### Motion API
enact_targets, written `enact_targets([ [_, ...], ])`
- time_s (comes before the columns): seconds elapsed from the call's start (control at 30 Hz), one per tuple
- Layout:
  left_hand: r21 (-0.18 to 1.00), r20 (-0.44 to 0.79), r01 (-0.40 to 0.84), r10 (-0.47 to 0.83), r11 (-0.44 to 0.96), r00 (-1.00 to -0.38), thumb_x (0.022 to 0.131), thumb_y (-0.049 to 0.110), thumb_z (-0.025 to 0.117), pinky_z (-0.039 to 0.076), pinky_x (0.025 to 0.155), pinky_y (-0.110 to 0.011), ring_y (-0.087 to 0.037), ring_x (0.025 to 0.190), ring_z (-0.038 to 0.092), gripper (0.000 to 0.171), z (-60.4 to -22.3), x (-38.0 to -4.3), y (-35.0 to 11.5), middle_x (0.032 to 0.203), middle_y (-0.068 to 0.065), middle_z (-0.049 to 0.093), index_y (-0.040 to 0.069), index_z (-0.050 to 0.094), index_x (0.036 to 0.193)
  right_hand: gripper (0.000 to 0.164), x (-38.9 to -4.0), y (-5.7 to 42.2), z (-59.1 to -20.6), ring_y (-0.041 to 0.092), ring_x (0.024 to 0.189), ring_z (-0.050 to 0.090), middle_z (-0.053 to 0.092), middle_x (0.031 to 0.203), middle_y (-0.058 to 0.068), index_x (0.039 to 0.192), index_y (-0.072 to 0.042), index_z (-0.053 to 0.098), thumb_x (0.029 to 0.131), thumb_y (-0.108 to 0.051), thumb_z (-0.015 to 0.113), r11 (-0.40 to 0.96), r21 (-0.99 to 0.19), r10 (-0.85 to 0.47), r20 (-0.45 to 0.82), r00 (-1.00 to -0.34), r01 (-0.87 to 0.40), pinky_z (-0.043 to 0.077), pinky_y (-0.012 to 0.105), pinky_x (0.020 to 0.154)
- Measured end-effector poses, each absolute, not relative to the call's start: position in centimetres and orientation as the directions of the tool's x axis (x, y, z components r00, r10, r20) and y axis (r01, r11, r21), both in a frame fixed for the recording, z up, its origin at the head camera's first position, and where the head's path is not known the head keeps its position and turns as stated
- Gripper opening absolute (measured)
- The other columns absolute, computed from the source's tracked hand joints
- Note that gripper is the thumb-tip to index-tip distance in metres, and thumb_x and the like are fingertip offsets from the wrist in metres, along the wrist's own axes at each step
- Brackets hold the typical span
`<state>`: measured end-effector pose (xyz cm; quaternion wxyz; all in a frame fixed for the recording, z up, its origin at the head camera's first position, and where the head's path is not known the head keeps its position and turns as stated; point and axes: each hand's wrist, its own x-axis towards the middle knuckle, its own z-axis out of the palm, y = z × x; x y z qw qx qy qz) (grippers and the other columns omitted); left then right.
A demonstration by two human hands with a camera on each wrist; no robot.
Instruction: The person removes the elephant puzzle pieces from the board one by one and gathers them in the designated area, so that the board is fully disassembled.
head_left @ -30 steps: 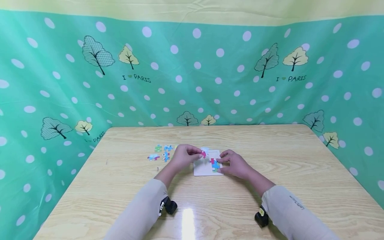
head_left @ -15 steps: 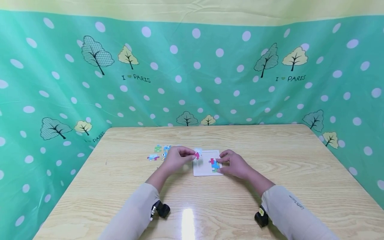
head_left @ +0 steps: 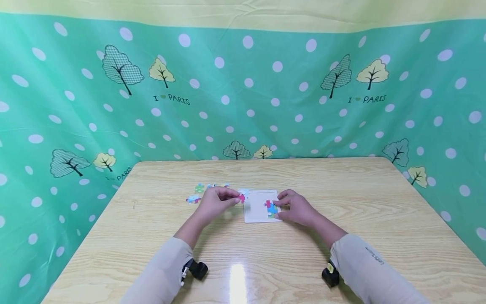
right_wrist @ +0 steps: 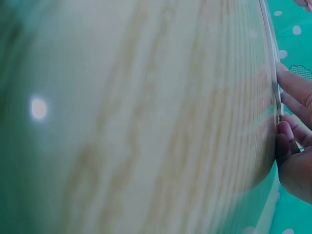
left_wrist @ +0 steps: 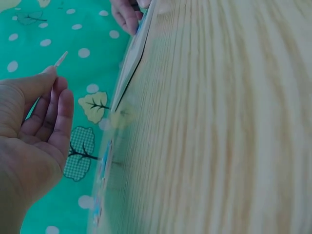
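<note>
Nearest, the forearms in pale sleeves [head_left: 159, 270] reach forward over the table [head_left: 296, 274], each wrist bearing a black camera [head_left: 199, 270]. The white tray [head_left: 256, 211] lies flat; joined pieces [head_left: 271, 210] occupy its right side, the remaining surface visible being bare white. The right hand [head_left: 298, 210] rests at the tray's right edge, fingers and thumb relaxed and spaced apart. The left hand [head_left: 213, 205] pinches a pink-and-white piece [head_left: 242, 196] between thumb and index finger, raised and tilted near the tray's far left corner; its other fingers curl loosely. Loose pieces [head_left: 199, 188] lie beyond the left hand, partly hidden. Behind hangs a dotted green cloth [head_left: 243, 84].
</note>
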<state>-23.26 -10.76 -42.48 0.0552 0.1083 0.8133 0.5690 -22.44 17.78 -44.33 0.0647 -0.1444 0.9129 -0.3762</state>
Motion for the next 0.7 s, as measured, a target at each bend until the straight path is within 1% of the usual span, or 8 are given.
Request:
enact_targets([
  [0.13, 0.942, 0.033, 0.105, 0.224, 0.318, -0.974, 0.083, 0.014, 0.078, 0.056, 0.074, -0.034, -0.017, 0.085, 0.066, 0.013, -42.4, -23.0, -11.3, 0.094, 0.001, 0.073, 0.014, 0.076, 0.096, 0.043, -22.4, 17.7, -44.3, 0.028, 0.118, 0.050, 0.053, 0.126, 0.006, 0.119, -0.006, 0.069, 0.080, -0.019, 0.082, 0.678, -0.703, -0.312, -0.009, -0.950, -0.216, 0.044, 0.044, 0.100],
  [0.4, 0.951, 0.006, 0.069, 0.207, 0.301, -0.978, 0.083, 0.014, 0.078, 0.056, 0.081, -0.042, -0.019, 0.086, 0.067, 0.015, -42.1, -22.7, -12.8, 0.094, -0.003, 0.073, 0.011, 0.076, 0.097, 0.043, -22.5, 17.7, -44.4, 0.029, 0.118, 0.050, 0.053, 0.126, 0.006, 0.118, -0.006, 0.070, 0.080, -0.019, 0.082, 0.677, -0.703, -0.309, -0.006, -0.951, -0.215, 0.043, 0.045, 0.101],
  [0.7, 0.949, 0.033, 0.095, 0.204, 0.299, -0.978, 0.083, 0.015, 0.079, 0.056, 0.081, -0.043, -0.021, 0.086, 0.067, 0.017, -41.9, -22.4, -14.6, 0.094, -0.005, 0.073, 0.009, 0.076, 0.098, 0.042, -22.4, 17.8, -44.5, 0.029, 0.118, 0.050, 0.053, 0.126, 0.006, 0.118, -0.005, 0.070, 0.080, -0.018, 0.082, 0.669, -0.712, -0.309, -0.003, -0.951, -0.216, 0.043, 0.045, 0.100],
])
